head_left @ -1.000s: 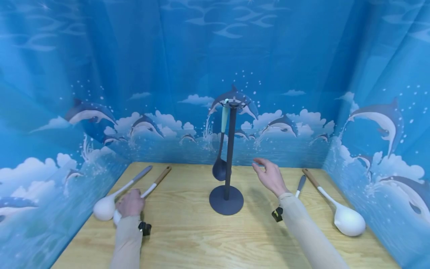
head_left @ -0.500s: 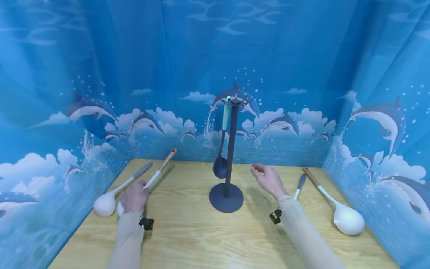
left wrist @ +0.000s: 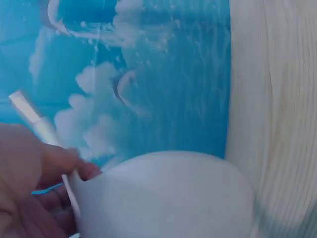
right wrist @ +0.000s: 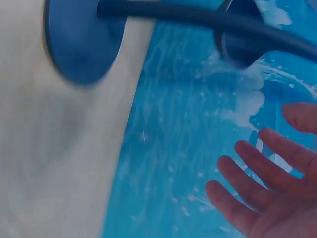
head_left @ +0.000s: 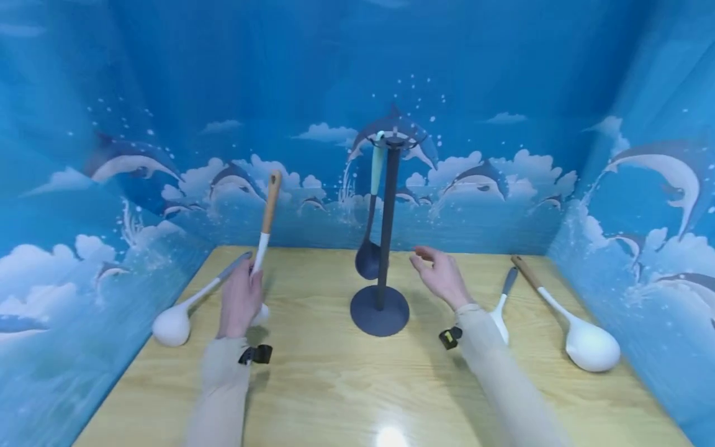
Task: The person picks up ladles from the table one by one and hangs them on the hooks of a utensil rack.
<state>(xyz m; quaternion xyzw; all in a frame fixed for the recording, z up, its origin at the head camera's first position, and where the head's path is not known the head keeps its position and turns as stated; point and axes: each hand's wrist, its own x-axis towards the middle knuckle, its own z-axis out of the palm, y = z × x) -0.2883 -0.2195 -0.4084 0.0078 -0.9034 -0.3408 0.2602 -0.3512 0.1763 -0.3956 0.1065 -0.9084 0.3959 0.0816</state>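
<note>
My left hand (head_left: 241, 298) grips a white ladle with a wooden handle (head_left: 270, 202), which points up and away. In the left wrist view its white bowl (left wrist: 168, 198) fills the lower middle, with fingers and thumb (left wrist: 59, 161) curled around the neck. My right hand (head_left: 440, 276) hovers right of the dark stand (head_left: 388, 230), its fingers relaxed and holding nothing; the right wrist view shows those fingers (right wrist: 247, 183) spread apart. From the stand's top ring hangs a dark ladle (head_left: 368, 257) with a mint-green handle.
A white ladle with a grey handle (head_left: 173, 324) lies at the left of the wooden table (head_left: 313, 385). On the right lie a white utensil with a grey handle (head_left: 501, 320), partly behind my sleeve, and a white ladle with a wooden handle (head_left: 592, 344). Dolphin-print curtains (head_left: 313, 74) enclose the table.
My left hand has lifted the wooden-handled ladle off the table and tilted it more upright, moving slightly right. The right hand stays nearly still. The head view has tipped down a little.
</note>
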